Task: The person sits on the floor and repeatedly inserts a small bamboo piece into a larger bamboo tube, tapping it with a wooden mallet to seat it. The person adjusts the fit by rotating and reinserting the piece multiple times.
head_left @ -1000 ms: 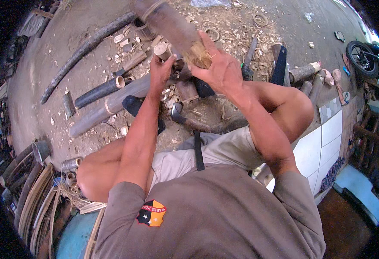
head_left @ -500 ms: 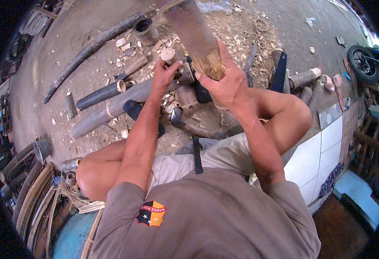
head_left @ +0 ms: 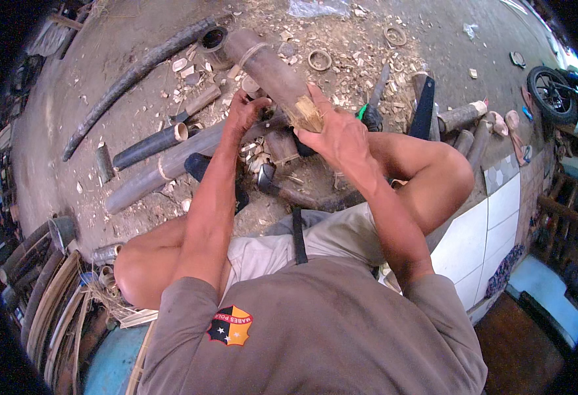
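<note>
My right hand [head_left: 341, 135] is wrapped round the narrowed, rough-cut end of a thick bamboo club [head_left: 272, 69]. The club slants away to the upper left. My left hand [head_left: 241, 113] is closed on a short upright piece with a pale round end [head_left: 250, 85], its lower part hidden by my fingers. The club's body passes right beside this piece; I cannot tell whether they touch. Beneath my hands lies a long bamboo tube [head_left: 190, 155], pointing to the lower left. A short bamboo section [head_left: 280, 146] stands between my hands, near a curved tool with a metal head [head_left: 266, 176].
Wood chips litter the ground. To the left are a dark tube [head_left: 149, 146], a wooden-handled tool [head_left: 200, 103] and a long dark pole [head_left: 137, 82]. An open bamboo cup [head_left: 215, 47] stands beyond. On the right lie a knife [head_left: 379, 84], a dark saw blade [head_left: 424, 108] and bamboo pieces [head_left: 463, 117].
The bamboo club has swung down and leftward in my right hand, from raised near the camera to beside the held piece. My left hand stays nearly in place.
</note>
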A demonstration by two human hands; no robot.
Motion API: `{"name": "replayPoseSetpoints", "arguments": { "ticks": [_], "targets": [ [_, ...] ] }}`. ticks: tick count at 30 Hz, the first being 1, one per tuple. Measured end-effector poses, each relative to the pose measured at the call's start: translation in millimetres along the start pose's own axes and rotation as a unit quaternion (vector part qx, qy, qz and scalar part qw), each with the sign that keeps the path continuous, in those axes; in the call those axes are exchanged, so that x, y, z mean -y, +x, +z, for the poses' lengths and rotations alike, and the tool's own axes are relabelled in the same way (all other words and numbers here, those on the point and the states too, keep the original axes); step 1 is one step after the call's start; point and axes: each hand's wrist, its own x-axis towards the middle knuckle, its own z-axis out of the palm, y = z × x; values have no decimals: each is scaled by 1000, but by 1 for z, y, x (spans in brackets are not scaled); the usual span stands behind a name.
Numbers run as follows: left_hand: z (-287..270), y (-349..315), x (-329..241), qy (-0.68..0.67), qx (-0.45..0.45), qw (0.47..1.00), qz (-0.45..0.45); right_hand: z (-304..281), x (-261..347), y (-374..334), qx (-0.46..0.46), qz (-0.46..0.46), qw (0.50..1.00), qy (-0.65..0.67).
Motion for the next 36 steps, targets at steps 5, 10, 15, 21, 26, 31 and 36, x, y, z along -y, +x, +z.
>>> {"name": "replayPoseSetpoints", "arguments": {
  "ticks": [5, 10, 15, 21, 26, 31, 36],
  "targets": [
    [-7, 12, 12, 73, -4, 996, -58, -3, 6, -1, -5, 9, 1000, 13],
    [4, 14, -8, -121, 4, 989, -90, -20, -2, -23, -14, 21, 992, 122],
    [-11, 20, -51, 121, -51, 984, 124, -18, -17, -66, -59, 101, 970, 214],
    [-68, 12, -10, 450, 184, 865, 124, 19, -49, -100, -33, 117, 941, 316],
    [-73, -14, 3, 534, 186, 814, 133, 8, -33, -92, -26, 100, 929, 354],
    [-54, -60, 14, 628, 85, 738, 232, 28, -47, -83, -47, 80, 929, 357],
    [-67, -30, 19, 547, 129, 817, 132, 33, -43, -87, -7, 99, 926, 363]
  ]
}}
